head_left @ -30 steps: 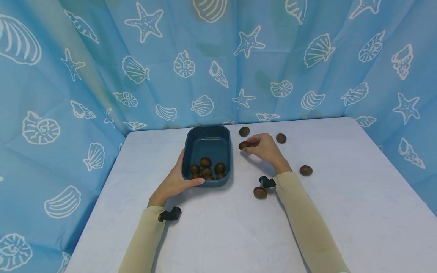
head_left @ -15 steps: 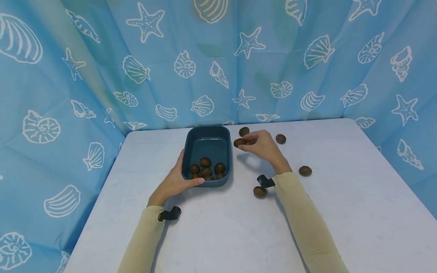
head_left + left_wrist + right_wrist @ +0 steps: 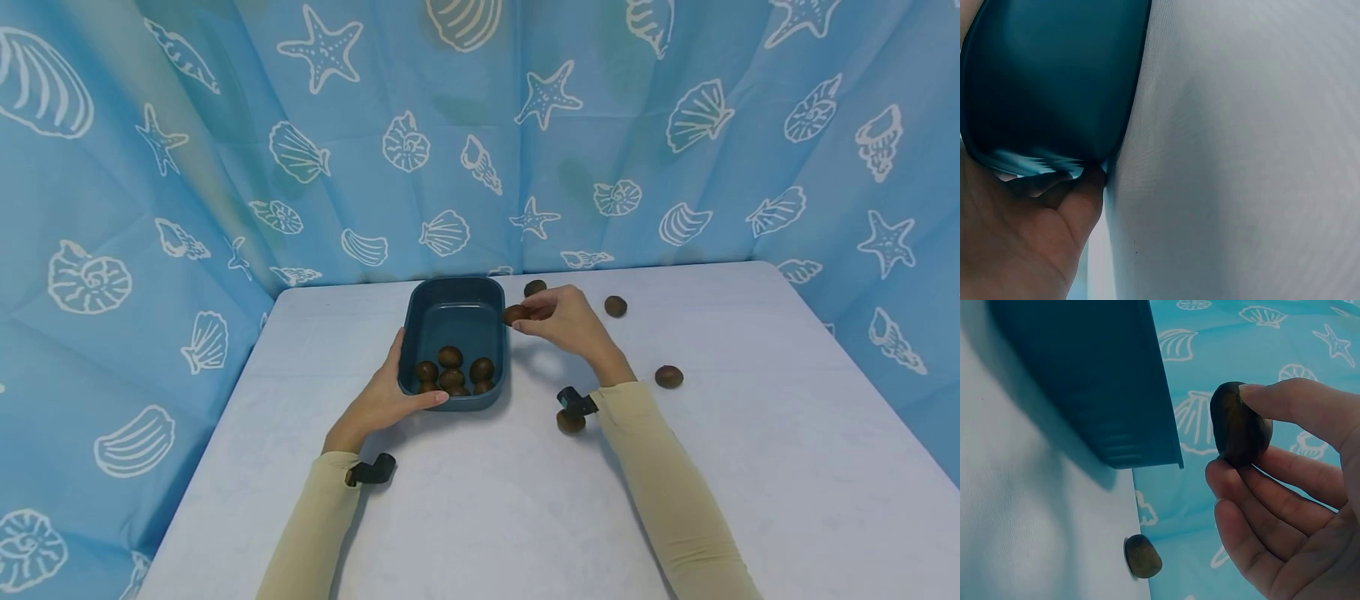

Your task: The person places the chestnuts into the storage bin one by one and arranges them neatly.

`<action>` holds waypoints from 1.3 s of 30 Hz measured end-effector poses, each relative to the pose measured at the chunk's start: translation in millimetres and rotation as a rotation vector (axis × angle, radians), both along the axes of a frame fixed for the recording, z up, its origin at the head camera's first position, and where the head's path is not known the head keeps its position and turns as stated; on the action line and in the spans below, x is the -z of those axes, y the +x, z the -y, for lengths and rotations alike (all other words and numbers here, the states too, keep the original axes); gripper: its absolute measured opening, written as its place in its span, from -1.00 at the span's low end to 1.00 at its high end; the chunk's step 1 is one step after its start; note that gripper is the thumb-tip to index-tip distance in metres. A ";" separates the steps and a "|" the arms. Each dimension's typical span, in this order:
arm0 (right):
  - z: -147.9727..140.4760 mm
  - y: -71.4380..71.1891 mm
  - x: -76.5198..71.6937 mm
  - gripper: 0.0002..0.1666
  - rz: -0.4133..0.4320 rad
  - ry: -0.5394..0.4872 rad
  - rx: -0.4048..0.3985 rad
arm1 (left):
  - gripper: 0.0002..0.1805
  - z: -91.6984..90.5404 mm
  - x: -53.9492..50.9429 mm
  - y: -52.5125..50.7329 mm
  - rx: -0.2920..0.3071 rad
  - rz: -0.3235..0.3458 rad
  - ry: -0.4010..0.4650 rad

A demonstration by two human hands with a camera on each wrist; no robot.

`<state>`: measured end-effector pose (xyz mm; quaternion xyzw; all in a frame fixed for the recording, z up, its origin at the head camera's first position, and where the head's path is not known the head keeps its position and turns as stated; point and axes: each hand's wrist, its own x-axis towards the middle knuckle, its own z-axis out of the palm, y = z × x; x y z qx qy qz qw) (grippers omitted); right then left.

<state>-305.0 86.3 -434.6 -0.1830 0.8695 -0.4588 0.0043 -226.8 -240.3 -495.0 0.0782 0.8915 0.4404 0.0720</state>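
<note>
My right hand pinches a smooth brown stone between thumb and fingertips. In the head view it holds this stone just at the right rim of a dark blue rectangular box. Several similar brown stones lie together at the box's near end. My left hand grips the near left corner of the box, thumb along the front and fingers on the left side. The left wrist view shows the thumb against the box's wall; the fingers are partly hidden behind it.
Loose stones lie on the white-covered table: one behind the right hand, one farther right, one right of the forearm, and one by the right wrist camera. A blue shell-print curtain hangs behind.
My right hand has lifted the stone and carried it left from the table to the box's right rim. The left hand and the box have stayed in place.
</note>
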 end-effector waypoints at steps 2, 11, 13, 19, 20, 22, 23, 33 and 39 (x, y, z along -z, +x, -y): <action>1.7 1.1 -0.2 -0.52 -0.010 0.006 -0.002 | 0.47 -0.1 0.1 0.3 -0.002 0.000 0.000; 8.9 6.9 -2.0 -0.52 -0.046 0.027 -0.035 | 0.45 -0.3 0.8 -0.3 0.019 -0.027 0.017; 10.7 7.8 -1.8 -0.52 -0.044 0.023 -0.037 | 0.43 -0.4 1.0 -0.4 0.024 -0.030 0.021; 18.4 10.2 -0.3 -0.53 -0.035 -0.007 -0.055 | 0.42 -0.3 1.1 -1.9 0.016 -0.028 0.035; 20.0 10.0 0.9 -0.54 -0.039 -0.003 -0.059 | 0.42 -0.1 1.2 -2.1 0.019 -0.031 0.033; 23.6 10.3 2.6 -0.55 -0.051 0.004 -0.067 | 0.42 0.0 1.5 -2.7 0.022 -0.035 0.038; 25.7 10.3 3.5 -0.55 -0.056 0.006 -0.069 | 0.42 0.1 1.6 -2.8 0.024 -0.039 0.040; 45.0 5.9 7.9 -0.54 -0.100 0.028 -0.109 | 0.37 0.9 0.9 -3.8 0.056 -0.078 0.078; 54.1 3.5 12.7 -0.60 -0.097 0.085 -0.127 | 0.36 0.2 1.6 -2.8 0.046 -0.062 0.074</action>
